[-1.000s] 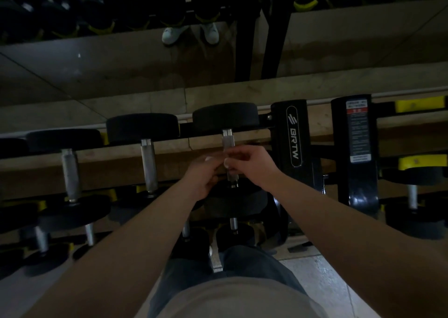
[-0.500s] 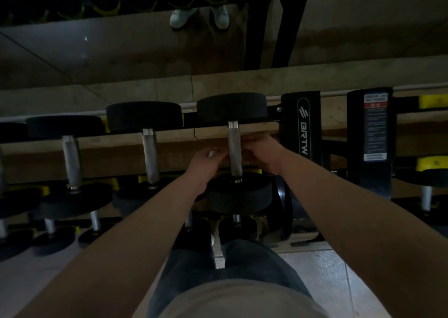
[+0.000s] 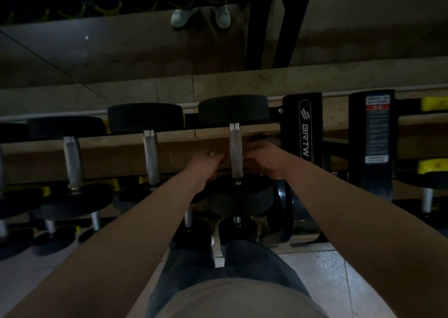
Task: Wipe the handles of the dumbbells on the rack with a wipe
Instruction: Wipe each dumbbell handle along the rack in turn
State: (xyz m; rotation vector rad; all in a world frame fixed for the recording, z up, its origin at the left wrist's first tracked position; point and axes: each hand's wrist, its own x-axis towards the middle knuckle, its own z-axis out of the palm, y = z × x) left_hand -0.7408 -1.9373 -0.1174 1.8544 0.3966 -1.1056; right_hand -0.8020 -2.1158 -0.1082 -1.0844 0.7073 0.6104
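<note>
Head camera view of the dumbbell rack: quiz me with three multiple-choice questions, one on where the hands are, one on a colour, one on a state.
1. The left hand and right hand are:
A) on either side of one top-row handle
B) both on the floor
C) on the warning label

2. The dumbbell heads are:
A) red
B) black
C) white

3. That handle is:
A) wrapped in cloth
B) lying on the floor
C) bare metal, resting on the rack

Answers:
1 A, a hand shows on each side of the handle.
2 B, every head looks black.
3 C, its silver length is uncovered between the heads.
</note>
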